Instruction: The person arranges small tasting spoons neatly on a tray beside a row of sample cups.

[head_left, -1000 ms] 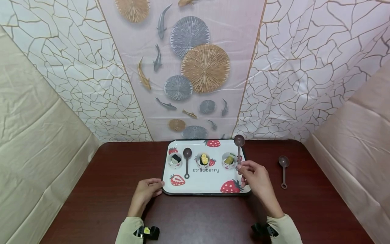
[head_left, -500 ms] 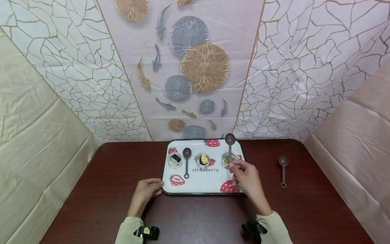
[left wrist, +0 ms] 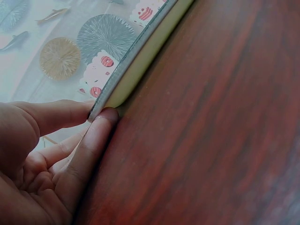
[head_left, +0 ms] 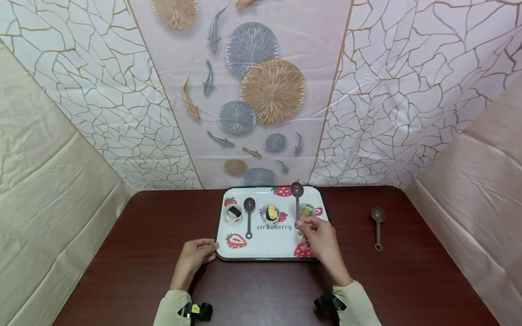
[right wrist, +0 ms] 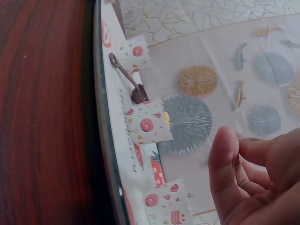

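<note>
My right hand [head_left: 321,240] pinches a brown spoon [head_left: 297,204] by the end of its handle, bowl up, above the tray's right half; in the right wrist view the fingers hide it. My left hand [head_left: 194,256] pinches the left edge of the white strawberry tray [head_left: 265,248], index finger at the rim and thumb [left wrist: 101,133] below. On the tray, a left paper cup [head_left: 234,221] holds a white-and-black piece of food. A middle cup [head_left: 271,222] has yellow-topped food, and a right cup [head_left: 311,212] has green food. A second brown spoon [head_left: 249,222] lies between the left and middle cups.
Another brown spoon [head_left: 378,228] lies on the dark red-brown table [head_left: 163,217], right of the tray. Behind the table hangs a patterned cloth [head_left: 261,136]. Beige padded panels [head_left: 61,181] slope along both sides.
My right hand has moved left with the spoon, from the tray's right edge past the right cup toward the gap between the middle and right cups. The left hand has stayed at the tray's edge.
</note>
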### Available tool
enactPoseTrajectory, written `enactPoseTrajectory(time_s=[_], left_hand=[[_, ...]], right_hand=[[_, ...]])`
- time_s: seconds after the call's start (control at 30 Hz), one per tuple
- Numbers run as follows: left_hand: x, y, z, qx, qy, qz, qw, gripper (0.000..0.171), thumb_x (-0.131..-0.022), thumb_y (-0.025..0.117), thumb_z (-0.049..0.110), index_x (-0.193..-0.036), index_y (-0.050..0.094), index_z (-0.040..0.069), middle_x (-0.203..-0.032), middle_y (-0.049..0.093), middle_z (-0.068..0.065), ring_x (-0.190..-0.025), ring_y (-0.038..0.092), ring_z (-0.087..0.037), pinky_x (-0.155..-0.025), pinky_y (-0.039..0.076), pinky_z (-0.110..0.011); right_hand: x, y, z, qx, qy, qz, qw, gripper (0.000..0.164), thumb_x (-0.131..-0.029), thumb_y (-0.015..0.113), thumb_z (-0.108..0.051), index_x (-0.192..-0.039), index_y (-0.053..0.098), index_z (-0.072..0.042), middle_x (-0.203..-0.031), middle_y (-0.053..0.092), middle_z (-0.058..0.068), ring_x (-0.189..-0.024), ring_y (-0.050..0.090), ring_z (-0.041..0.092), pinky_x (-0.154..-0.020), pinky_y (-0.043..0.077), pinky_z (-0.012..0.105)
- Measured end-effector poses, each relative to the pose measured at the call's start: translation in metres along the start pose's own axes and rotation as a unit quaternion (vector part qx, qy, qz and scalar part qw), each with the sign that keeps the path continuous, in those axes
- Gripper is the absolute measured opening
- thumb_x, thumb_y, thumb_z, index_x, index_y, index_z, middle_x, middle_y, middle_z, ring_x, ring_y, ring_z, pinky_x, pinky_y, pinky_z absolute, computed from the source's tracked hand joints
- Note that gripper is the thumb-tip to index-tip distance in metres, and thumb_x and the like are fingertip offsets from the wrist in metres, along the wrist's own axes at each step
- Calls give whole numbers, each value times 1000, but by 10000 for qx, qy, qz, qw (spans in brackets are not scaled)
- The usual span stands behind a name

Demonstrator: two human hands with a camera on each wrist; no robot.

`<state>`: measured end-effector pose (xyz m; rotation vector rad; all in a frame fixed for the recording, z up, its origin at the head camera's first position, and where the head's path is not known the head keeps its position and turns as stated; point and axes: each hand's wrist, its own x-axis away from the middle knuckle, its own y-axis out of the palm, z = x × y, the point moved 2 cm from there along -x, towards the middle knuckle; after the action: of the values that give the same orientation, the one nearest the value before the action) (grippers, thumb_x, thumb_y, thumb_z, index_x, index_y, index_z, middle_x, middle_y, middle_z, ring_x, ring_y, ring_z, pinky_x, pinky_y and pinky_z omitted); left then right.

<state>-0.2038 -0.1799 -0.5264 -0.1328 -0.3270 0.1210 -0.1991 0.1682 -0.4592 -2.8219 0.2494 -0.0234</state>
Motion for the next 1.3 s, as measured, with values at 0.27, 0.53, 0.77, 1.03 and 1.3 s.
enactPoseTrajectory(time_s=[0.27,0.53,0.77,1.03,1.3], left_hand=[[1,0,0,-32,-26,-1,10000,36,-95,78,8,-123,69,-13,-97,76,-11,-74,70,-12,-69,64,-26],[0,-1,-1,-18,-29,10,10000,35,-95,77,7,-123,69,-13,-95,76,-10,-73,71,-11,-67,64,-25],[0,-1,-1,-31,-25,16,10000,35,-95,78,7,-122,69,-13,-93,76,-10,-73,71,-11,-67,64,-25],[1,-1,-1,-28,-22,7,10000,36,-96,77,7,-124,69,-13,-95,76,-9,-74,69,-11,-67,64,-25],[1,0,1,-53,-17,9,10000,36,-96,77,7,-124,69,-13,-94,76,-9,-73,70,-11,-67,64,-25]], right_hand=[[-3,13,9,-391,116,77,9991,15,-104,66,-4,-106,71,9,-76,66,16,-47,62,14,-51,63,42],[-2,22,13,-212,100,17,9997,17,-104,61,-3,-112,71,8,-75,66,17,-47,64,14,-47,61,42],[-3,30,21,-144,216,-86,9996,17,-104,59,-3,-111,70,7,-77,67,17,-47,65,15,-45,58,35],[-7,35,31,-13,368,-165,9992,15,-102,58,0,-106,71,5,-75,68,14,-48,64,15,-44,54,25],[-9,37,37,-41,392,-263,9989,8,-101,63,0,-101,69,5,-71,67,11,-49,61,13,-44,54,25]])
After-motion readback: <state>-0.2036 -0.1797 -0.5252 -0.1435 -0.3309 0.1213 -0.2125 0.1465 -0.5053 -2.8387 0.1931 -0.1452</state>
